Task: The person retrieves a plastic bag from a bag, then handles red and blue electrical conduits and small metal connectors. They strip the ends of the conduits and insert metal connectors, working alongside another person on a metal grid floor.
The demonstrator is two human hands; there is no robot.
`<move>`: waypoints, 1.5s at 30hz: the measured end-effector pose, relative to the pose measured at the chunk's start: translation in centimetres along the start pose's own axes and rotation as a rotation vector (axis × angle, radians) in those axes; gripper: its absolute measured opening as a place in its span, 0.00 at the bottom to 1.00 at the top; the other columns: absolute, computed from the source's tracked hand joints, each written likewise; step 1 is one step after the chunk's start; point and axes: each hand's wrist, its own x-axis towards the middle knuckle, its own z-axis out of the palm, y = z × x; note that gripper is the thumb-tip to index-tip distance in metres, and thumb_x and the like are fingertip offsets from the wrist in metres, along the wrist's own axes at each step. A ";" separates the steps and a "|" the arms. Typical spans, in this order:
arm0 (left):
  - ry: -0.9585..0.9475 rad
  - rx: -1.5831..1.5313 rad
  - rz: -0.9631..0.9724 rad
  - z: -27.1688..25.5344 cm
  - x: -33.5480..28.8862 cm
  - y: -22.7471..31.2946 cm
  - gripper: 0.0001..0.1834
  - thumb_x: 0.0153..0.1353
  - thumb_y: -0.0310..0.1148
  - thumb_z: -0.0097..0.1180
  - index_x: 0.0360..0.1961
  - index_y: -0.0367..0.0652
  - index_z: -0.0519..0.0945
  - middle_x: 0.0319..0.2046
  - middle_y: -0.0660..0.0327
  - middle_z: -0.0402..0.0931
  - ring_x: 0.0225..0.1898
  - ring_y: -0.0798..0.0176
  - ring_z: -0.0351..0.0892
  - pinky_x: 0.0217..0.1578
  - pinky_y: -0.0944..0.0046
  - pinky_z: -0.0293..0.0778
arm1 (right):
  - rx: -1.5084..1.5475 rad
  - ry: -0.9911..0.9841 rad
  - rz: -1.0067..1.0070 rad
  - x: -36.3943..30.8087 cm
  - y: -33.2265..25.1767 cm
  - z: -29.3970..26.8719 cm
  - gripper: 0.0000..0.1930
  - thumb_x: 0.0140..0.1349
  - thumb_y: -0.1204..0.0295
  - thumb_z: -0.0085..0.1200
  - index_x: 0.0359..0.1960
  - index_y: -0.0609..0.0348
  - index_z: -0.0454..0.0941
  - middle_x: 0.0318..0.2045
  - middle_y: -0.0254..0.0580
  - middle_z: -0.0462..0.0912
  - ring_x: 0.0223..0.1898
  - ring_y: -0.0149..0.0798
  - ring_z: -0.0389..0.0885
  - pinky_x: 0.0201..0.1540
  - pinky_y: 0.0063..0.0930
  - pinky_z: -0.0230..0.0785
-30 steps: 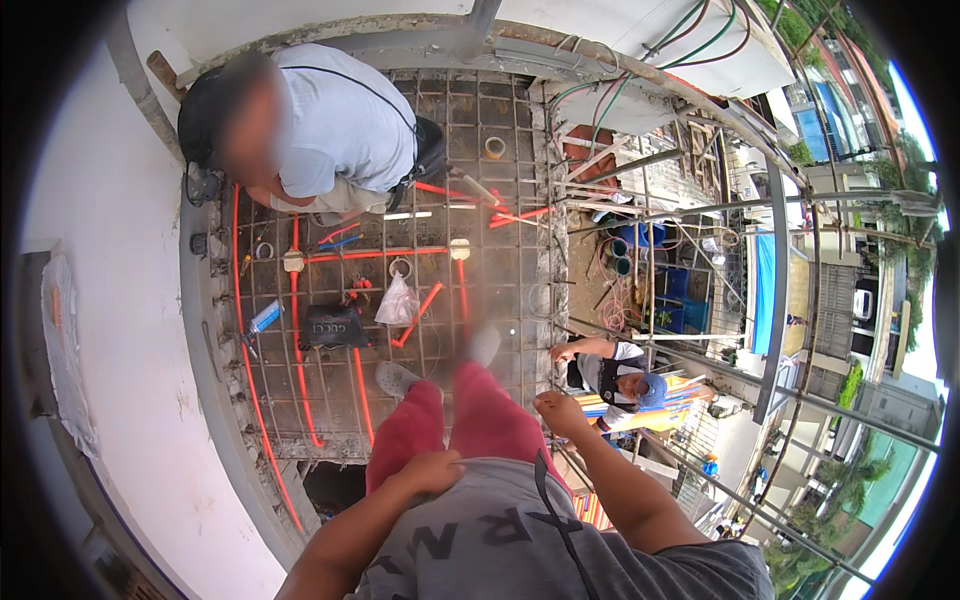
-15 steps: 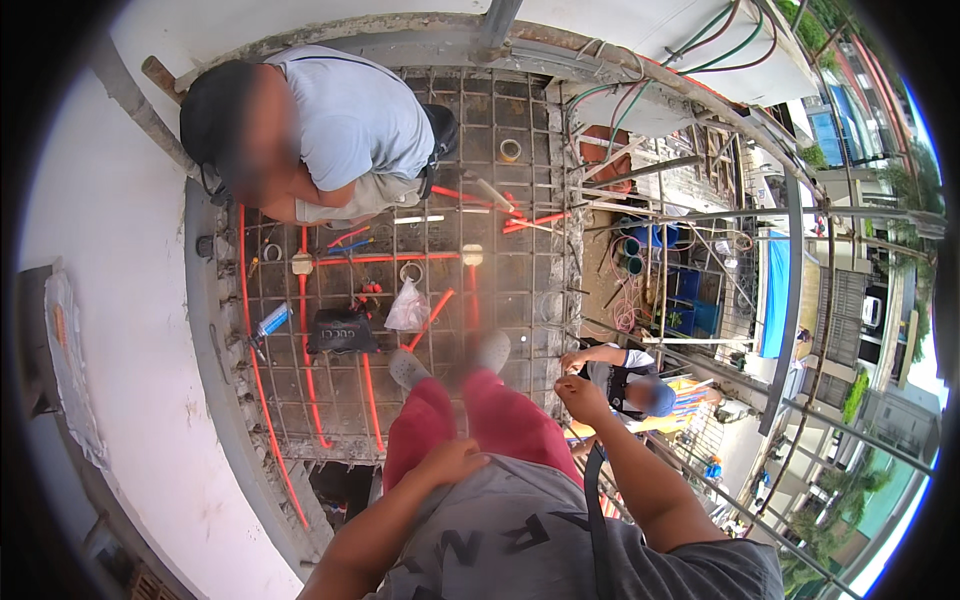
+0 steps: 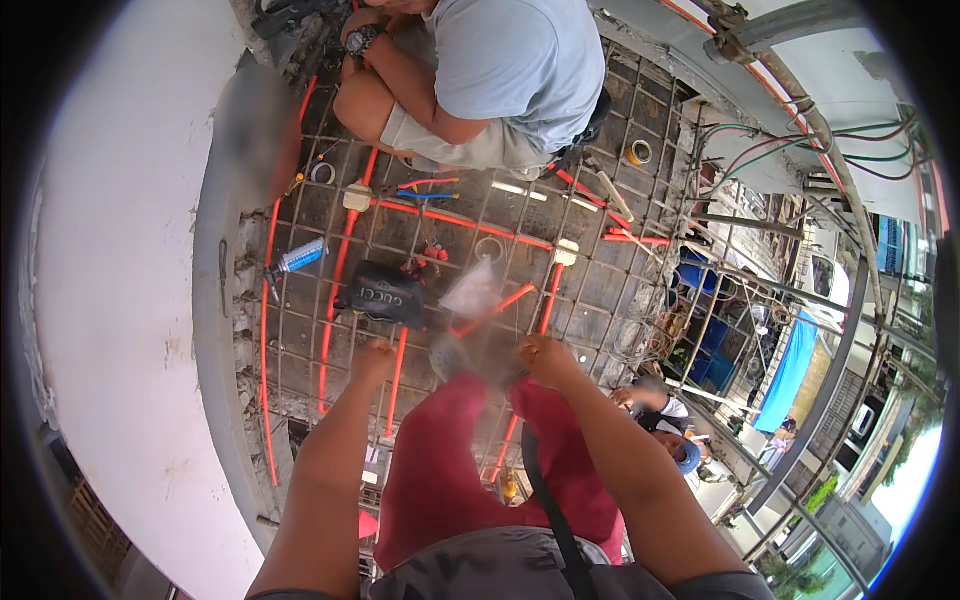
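From the head view, I see an orange pipe [image 3: 398, 375] running just below the black bag [image 3: 385, 293]. The left hand [image 3: 373, 363] is beside it, the right hand [image 3: 547, 360] below and right of the bag. Both look curled — I can't tell whether they grip anything. A shoe [image 3: 448, 357] might snag in the rebar mesh [image 3: 460, 230] and cause a stumble. Half a second ago the left hand was at the shirt [image 3: 480, 565] — now it's clear of it.

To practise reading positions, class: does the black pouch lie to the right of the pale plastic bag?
No, the black pouch lies left of the pale plastic bag in the picture.
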 end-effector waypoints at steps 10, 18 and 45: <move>0.315 -1.021 -0.753 19.9 31.8 -20.1 0.27 0.72 0.54 0.68 0.56 0.43 0.78 0.39 0.59 0.77 0.39 0.58 0.83 0.41 0.49 0.81 | -0.182 -0.270 -0.083 32.7 14.1 21.1 0.23 0.74 0.51 0.54 0.56 0.56 0.84 0.56 0.55 0.87 0.59 0.59 0.85 0.62 0.51 0.77; 0.231 -1.855 -0.434 19.7 31.2 -15.7 0.21 0.78 0.46 0.61 0.60 0.41 0.78 0.54 0.47 0.80 0.63 0.44 0.80 0.64 0.40 0.77 | -0.167 -0.032 -0.533 36.1 15.2 33.4 0.51 0.60 0.35 0.68 0.75 0.58 0.71 0.69 0.61 0.76 0.73 0.62 0.72 0.73 0.53 0.68; 0.362 0.294 0.497 22.6 19.0 -19.1 0.18 0.69 0.41 0.65 0.56 0.47 0.83 0.44 0.51 0.83 0.49 0.44 0.81 0.50 0.45 0.76 | -0.265 -0.113 -0.466 38.5 4.7 37.1 0.18 0.69 0.54 0.59 0.45 0.53 0.92 0.44 0.55 0.90 0.50 0.59 0.88 0.56 0.49 0.80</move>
